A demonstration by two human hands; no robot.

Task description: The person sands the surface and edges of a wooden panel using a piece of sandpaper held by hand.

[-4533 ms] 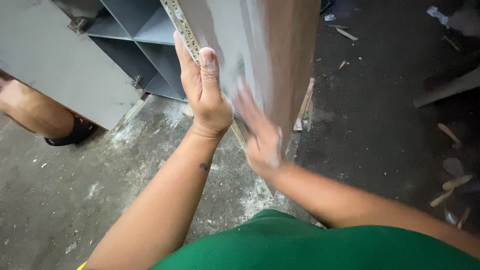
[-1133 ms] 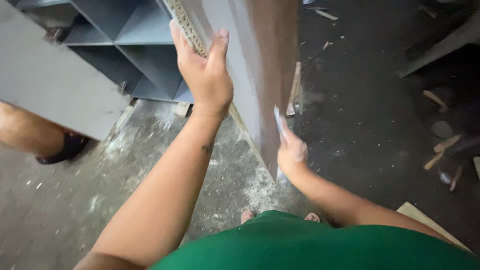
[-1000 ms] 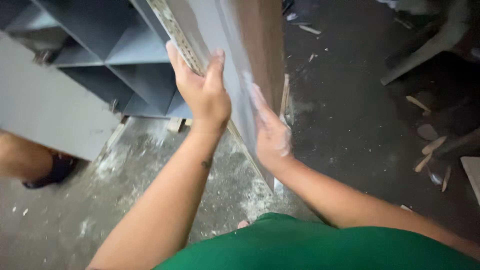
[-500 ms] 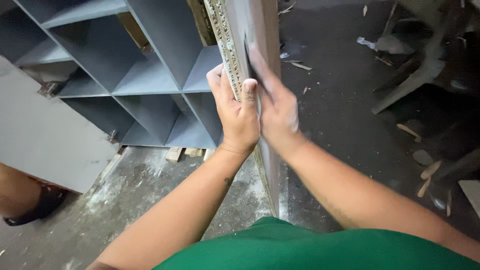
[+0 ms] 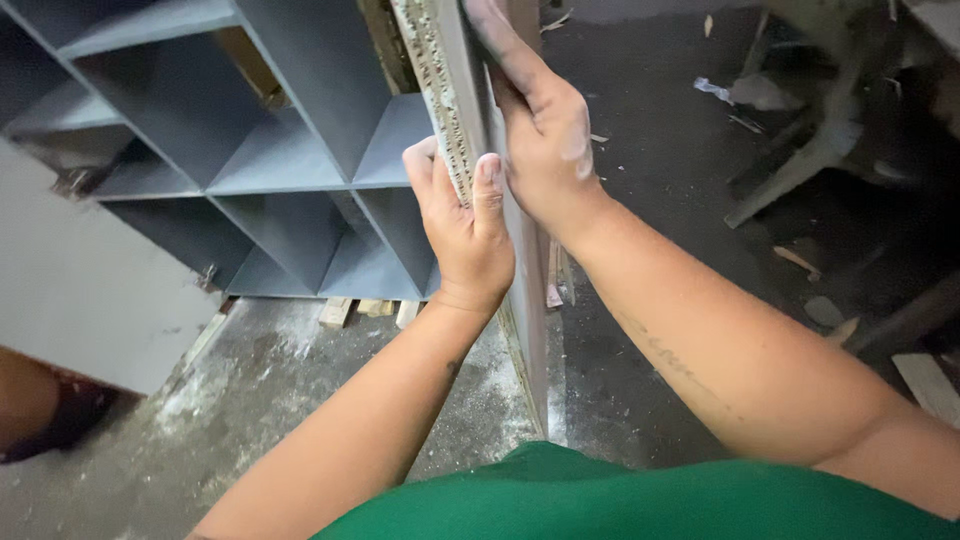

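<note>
An upright grey-coated panel [image 5: 527,300] with a raw, chipped edge [image 5: 432,70] stands on the floor in front of me. My left hand [image 5: 462,235] grips that edge, thumb on the right face and fingers wrapped round the left side. My right hand [image 5: 545,135], dusted white, presses flat against the panel's right face near its top. The fingertips look dark, and I cannot tell whether something thin lies under them.
A grey cabinet [image 5: 280,150] with several open compartments stands to the left on small wooden blocks [image 5: 338,312], its door [image 5: 80,290] swung open. Another person's foot [image 5: 40,425] shows at the lower left. Wood scraps [image 5: 800,262] litter the dark floor on the right.
My right hand has slid from low on the panel's face up to its top. My left hand has shifted its grip higher on the edge, and my view has tilted upward.
</note>
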